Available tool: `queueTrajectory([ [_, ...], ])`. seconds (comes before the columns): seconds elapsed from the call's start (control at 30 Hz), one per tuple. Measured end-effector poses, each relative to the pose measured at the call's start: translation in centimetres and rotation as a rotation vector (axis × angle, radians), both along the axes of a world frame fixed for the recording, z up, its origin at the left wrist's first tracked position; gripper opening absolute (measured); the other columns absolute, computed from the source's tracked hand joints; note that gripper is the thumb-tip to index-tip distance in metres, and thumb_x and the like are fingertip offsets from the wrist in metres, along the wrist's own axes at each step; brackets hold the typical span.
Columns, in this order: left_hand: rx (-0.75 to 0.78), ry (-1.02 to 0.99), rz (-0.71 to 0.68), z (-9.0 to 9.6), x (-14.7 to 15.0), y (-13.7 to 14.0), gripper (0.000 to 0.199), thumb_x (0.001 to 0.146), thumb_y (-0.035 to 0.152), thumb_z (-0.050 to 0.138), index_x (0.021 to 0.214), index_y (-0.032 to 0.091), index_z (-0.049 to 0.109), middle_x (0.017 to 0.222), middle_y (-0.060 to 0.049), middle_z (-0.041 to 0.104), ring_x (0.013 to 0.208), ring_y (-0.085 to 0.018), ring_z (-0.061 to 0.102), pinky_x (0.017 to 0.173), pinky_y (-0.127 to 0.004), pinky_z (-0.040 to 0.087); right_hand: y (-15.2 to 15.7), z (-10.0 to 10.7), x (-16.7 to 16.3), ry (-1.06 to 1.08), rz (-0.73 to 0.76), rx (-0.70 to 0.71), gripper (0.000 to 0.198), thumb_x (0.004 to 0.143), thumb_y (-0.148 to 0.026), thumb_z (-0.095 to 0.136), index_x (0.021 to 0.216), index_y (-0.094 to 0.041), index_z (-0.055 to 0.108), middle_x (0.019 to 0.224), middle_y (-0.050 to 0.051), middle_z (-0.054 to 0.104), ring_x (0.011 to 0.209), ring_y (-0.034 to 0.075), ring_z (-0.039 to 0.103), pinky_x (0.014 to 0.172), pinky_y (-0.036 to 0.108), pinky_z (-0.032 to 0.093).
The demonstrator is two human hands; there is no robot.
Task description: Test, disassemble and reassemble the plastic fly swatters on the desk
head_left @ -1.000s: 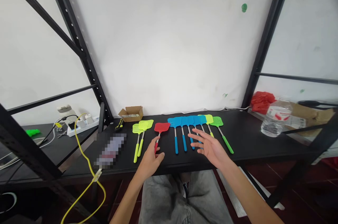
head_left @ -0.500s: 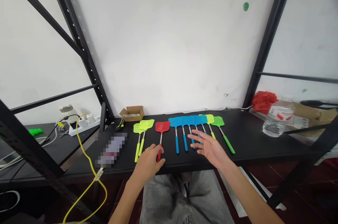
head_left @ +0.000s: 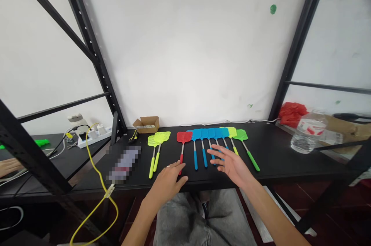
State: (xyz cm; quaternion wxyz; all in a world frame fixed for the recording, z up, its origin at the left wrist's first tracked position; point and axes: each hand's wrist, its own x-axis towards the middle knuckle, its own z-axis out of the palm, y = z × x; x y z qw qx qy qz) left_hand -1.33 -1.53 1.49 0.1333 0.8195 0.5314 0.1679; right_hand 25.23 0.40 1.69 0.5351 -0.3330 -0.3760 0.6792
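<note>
A red fly swatter (head_left: 184, 137) lies on the black table, its head against the edge of the overlapping blue fly swatters (head_left: 204, 134). My left hand (head_left: 168, 178) is over the red handle, fingers stretched across it and thumb apart. It touches the handle without closing around it. Palm turned inward, my right hand (head_left: 232, 163) hovers with spread fingers, in front of some blue handles, holding nothing. Beyond the blue row lie a yellow fly swatter (head_left: 232, 131) and a green fly swatter (head_left: 241, 134). Two yellow-green fly swatters (head_left: 161, 136) overlap at the left.
A small open cardboard box (head_left: 147, 125), a yellow-black cutter (head_left: 133, 137) and a pixelated phone (head_left: 124, 164) with a yellow cable (head_left: 97, 172) are at left. A large water bottle (head_left: 308, 132) and red bag (head_left: 292, 113) are at right. Another person's hand (head_left: 11, 166) shows far left.
The red fly swatter has slid right, up to the blue ones, with my left hand moving along. My right hand stays nearly in place. Another person's hand has appeared far left.
</note>
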Motion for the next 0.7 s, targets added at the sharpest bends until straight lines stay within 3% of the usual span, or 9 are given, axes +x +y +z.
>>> queueTrajectory([
  [0.1,-0.056,0.013,0.025,0.4,0.1,-0.5,0.048,0.090,0.045,0.048,0.131,0.021,0.058,0.140,-0.012,0.053,0.127,-0.030,0.050,0.103,-0.044,0.039,0.0,-0.1,0.0,0.000,0.007,0.001,0.032,0.090,-0.038,0.056,0.116,-0.022,0.064,0.126,0.011,0.064,0.084,0.019,0.069,0.055,0.023,0.052],
  [0.23,-0.075,0.004,-0.002,-0.6,0.7,-0.7,0.052,0.088,0.048,0.051,0.133,0.021,0.057,0.149,-0.013,0.040,0.125,-0.034,0.052,0.101,-0.046,0.041,0.1,-0.2,-0.1,0.001,0.009,0.008,0.031,0.090,-0.037,0.056,0.115,-0.022,0.064,0.125,0.011,0.065,0.083,0.018,0.070,0.055,0.023,0.052],
  [0.33,-0.070,-0.014,-0.048,-1.5,1.1,-0.2,0.060,0.088,0.049,0.051,0.141,0.021,0.047,0.155,-0.013,0.029,0.136,-0.032,0.040,0.107,-0.045,0.035,0.1,-0.3,-0.1,-0.002,0.011,0.004,0.031,0.089,-0.038,0.056,0.115,-0.022,0.065,0.125,0.011,0.065,0.083,0.018,0.070,0.054,0.022,0.052],
  [0.47,-0.012,-0.032,-0.066,-1.9,0.2,1.1,0.062,0.092,0.052,0.044,0.148,0.025,0.036,0.157,-0.012,0.025,0.144,-0.028,0.024,0.112,-0.045,0.027,0.0,-0.1,0.0,-0.006,0.005,0.002,0.031,0.090,-0.038,0.056,0.115,-0.022,0.065,0.126,0.011,0.064,0.083,0.018,0.069,0.054,0.023,0.052],
  [0.6,0.112,0.085,0.203,-2.3,-2.2,2.8,0.061,0.092,0.051,0.042,0.145,0.019,0.039,0.155,-0.018,0.027,0.144,-0.034,0.022,0.111,-0.051,0.024,0.0,-0.2,0.0,-0.005,0.003,0.001,0.031,0.090,-0.038,0.056,0.115,-0.022,0.065,0.126,0.011,0.064,0.083,0.019,0.069,0.055,0.024,0.052],
  [0.7,0.134,0.228,0.379,-2.8,-3.3,3.2,0.056,0.090,0.044,0.048,0.138,0.017,0.047,0.150,-0.020,0.037,0.139,-0.036,0.031,0.108,-0.053,0.025,0.0,-0.4,-0.1,-0.011,0.005,0.001,0.032,0.089,-0.038,0.056,0.116,-0.023,0.065,0.125,0.010,0.064,0.084,0.019,0.069,0.055,0.024,0.052],
])
